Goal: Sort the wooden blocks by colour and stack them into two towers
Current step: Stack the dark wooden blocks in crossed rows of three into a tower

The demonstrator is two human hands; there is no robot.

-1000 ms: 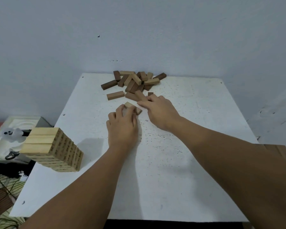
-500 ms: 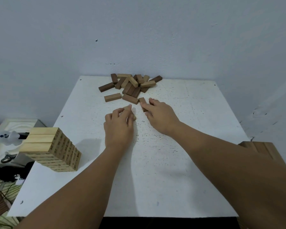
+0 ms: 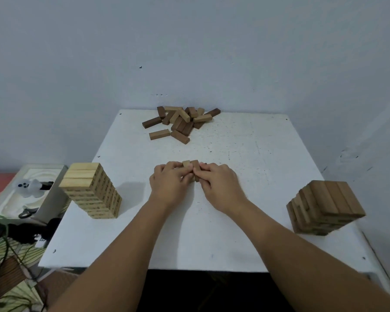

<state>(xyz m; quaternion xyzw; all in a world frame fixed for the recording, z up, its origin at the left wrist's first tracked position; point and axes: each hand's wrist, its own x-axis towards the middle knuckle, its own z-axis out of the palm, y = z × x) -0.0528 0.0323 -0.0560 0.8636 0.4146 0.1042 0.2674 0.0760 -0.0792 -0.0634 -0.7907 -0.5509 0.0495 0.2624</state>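
On the white table [image 3: 246, 154] my left hand [image 3: 170, 182] grips a light wooden block [image 3: 186, 164], and my right hand [image 3: 219, 184] grips a darker brown block [image 3: 195, 165] right beside it; the two blocks touch side by side at mid-table. A pile of loose light and dark blocks [image 3: 180, 121] lies at the table's far edge by the wall. A tower of light blocks [image 3: 91, 190] stands at the left. A tower of brown blocks [image 3: 324, 209] stands at the right.
Left of the table, lower down, sit a white tray [image 3: 13, 194] with a small white figure [image 3: 29, 188], green cables [image 3: 0, 235] and clutter. The grey wall [image 3: 189, 52] rises directly behind the table, and another wall runs along the right.
Both hands have drawn back from the pile toward me, each holding a block. The view has shifted, bringing the brown tower at the right into sight.
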